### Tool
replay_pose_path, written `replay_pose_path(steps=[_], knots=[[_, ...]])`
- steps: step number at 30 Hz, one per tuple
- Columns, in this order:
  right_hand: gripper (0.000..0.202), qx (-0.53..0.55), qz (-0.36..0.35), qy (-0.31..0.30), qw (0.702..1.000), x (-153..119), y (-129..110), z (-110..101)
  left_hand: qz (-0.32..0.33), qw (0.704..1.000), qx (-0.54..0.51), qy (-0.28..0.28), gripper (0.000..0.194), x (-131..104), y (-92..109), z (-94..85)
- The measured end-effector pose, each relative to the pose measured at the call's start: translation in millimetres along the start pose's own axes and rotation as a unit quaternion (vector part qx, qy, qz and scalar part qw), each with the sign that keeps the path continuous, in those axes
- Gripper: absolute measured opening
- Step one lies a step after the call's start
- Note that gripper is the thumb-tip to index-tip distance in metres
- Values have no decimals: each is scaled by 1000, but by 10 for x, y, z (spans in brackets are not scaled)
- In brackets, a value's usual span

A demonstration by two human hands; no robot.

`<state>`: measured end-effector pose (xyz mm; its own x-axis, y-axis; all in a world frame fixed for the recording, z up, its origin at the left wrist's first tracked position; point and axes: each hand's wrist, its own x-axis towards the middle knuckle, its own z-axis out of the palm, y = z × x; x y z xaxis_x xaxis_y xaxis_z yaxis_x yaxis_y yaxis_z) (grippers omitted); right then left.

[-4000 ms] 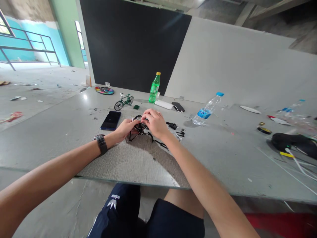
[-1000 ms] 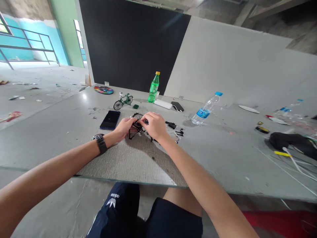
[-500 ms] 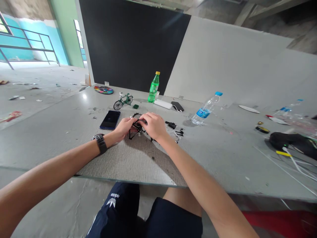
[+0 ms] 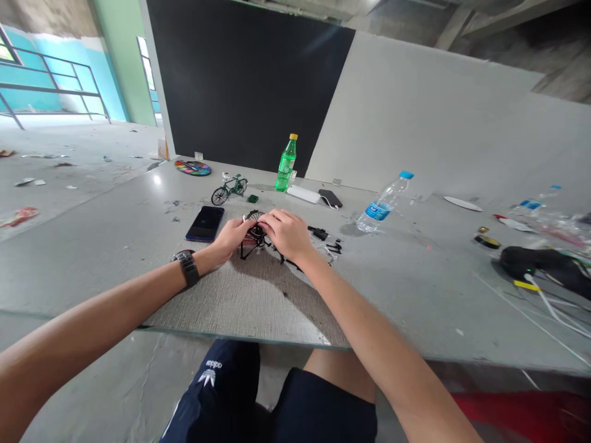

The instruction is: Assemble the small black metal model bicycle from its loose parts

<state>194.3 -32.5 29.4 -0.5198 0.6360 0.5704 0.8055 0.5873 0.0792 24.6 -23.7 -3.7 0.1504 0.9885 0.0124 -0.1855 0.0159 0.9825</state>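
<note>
Model bicycle (image 4: 255, 232), black, pinched in fingers (image 4: 270, 224) of left hand (image 4: 232, 237) and right hand (image 4: 290, 234), apparently for steadying; black parts (image 4: 319, 233) just beside, likely for easy reach.

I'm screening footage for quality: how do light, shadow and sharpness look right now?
Head view, far left: glare spot on the table; head view, front: dark shadow beside the right forearm; head view, right edge: smeared, stretched bottle; head view, centre: black wheel between left hand and right hand, spokes discernible.

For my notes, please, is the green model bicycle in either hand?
No, the green model bicycle stands on the table, apart from the left hand and right hand.
</note>
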Motion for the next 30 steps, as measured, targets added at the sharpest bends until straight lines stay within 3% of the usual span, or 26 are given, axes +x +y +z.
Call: replay_pose_path(steps=[30], knots=[[27, -46, -26, -6, 999, -15, 50, 31, 0, 1000, 4, -12, 27, 53, -52, -34]])
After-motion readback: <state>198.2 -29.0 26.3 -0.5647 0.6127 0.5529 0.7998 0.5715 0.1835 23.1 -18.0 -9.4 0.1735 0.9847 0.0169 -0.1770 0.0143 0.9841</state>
